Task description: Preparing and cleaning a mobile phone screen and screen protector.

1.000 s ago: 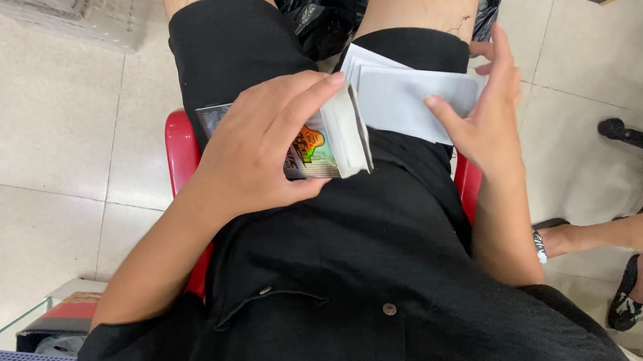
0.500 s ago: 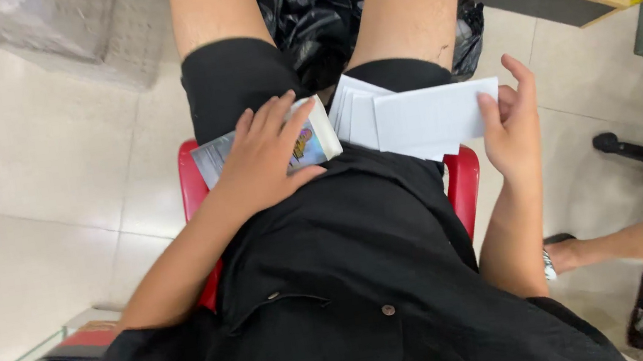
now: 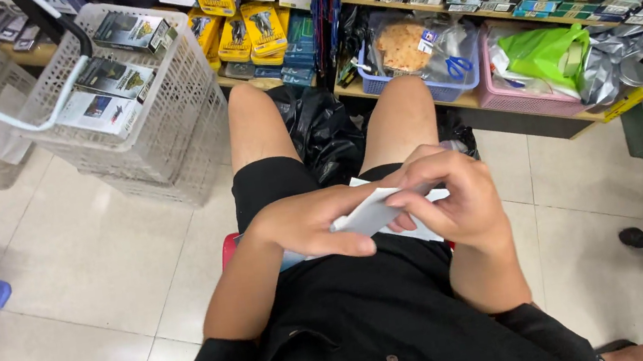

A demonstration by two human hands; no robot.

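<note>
white envelope (image 3: 372, 215) half behind fingers (image 3: 415, 192)

Left hand (image 3: 306, 223) and right hand (image 3: 454, 199) meeting over lap, fingers curled, forearms angled inward

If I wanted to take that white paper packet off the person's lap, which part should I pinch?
Probably the white packet's upper right corner, coming from the shelf side. It lies flat and thin over the lap, so a pinch across its faces suits it. The left hand covers its near left edge and the right hand curls over its right side, leaving little else bare.
</note>
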